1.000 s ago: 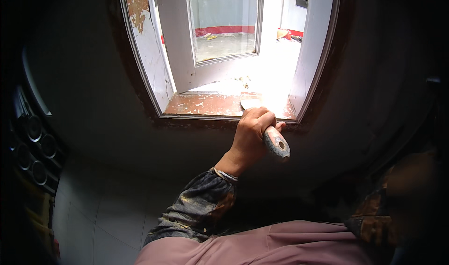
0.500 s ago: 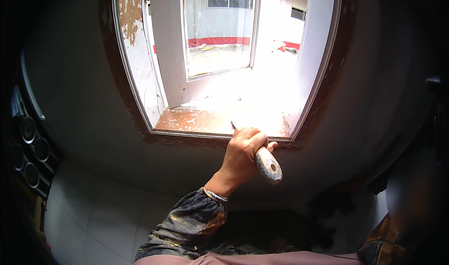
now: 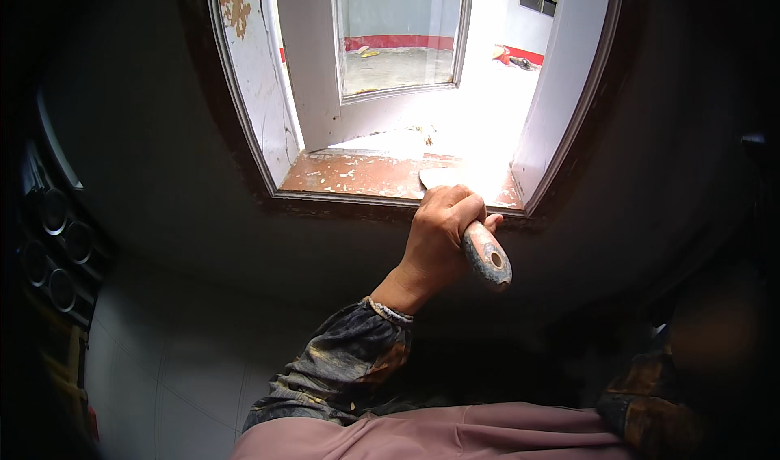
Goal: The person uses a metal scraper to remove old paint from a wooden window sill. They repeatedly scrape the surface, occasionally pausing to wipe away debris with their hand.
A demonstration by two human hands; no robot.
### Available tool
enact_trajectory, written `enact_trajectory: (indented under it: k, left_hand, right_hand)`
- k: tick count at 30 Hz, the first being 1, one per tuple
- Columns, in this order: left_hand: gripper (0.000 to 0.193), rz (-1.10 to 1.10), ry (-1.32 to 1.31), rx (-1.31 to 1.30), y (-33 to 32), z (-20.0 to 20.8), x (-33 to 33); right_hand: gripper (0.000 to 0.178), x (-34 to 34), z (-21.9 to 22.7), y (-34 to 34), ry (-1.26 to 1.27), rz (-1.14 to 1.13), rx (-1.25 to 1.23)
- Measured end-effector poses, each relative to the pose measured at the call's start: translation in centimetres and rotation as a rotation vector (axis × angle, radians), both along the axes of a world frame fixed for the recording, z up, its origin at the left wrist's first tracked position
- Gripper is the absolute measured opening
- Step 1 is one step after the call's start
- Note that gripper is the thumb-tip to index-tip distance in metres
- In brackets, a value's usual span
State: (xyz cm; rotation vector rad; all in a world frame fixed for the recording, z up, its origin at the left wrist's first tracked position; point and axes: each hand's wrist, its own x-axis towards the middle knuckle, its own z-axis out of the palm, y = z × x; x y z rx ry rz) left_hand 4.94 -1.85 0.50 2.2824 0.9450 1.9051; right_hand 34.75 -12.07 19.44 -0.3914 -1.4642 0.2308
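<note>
The right hand (image 3: 439, 231), just right of centre, is clenched around the handle of a scraper (image 3: 481, 249), whose worn butt end points toward 5 o'clock while its flat blade lies on the reddish, paint-flaked window sill (image 3: 357, 172) at about 12 o'clock. The open window frame (image 3: 258, 111) with peeling paint stands toward 11 o'clock, and the left hand cannot be seen in the dark interior

Daylight floods through the window (image 3: 406, 78), glaring white on the sill (image 3: 382, 174); the room around stays dim, edges dark and bent.
</note>
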Motion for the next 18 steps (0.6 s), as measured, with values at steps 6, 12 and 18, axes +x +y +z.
enact_trajectory:
  k: [6,12,18]
  left_hand:
    - [0.027,0.042,-0.027,0.006,-1.2,0.4,1.0]
    - [0.017,-0.006,-0.030,0.041,-3.2,0.4,1.9]
    - [0.024,-0.012,-0.081,-0.059,-4.1,1.3,2.4]
  right_hand:
    - [0.091,-10.2,-9.4,0.9,-0.386,0.206,0.059]
    - [0.067,-16.0,-15.8,3.5,-0.353,0.208,0.004]
    - [0.034,-17.4,-15.6,2.7,-0.110,0.263,0.011]
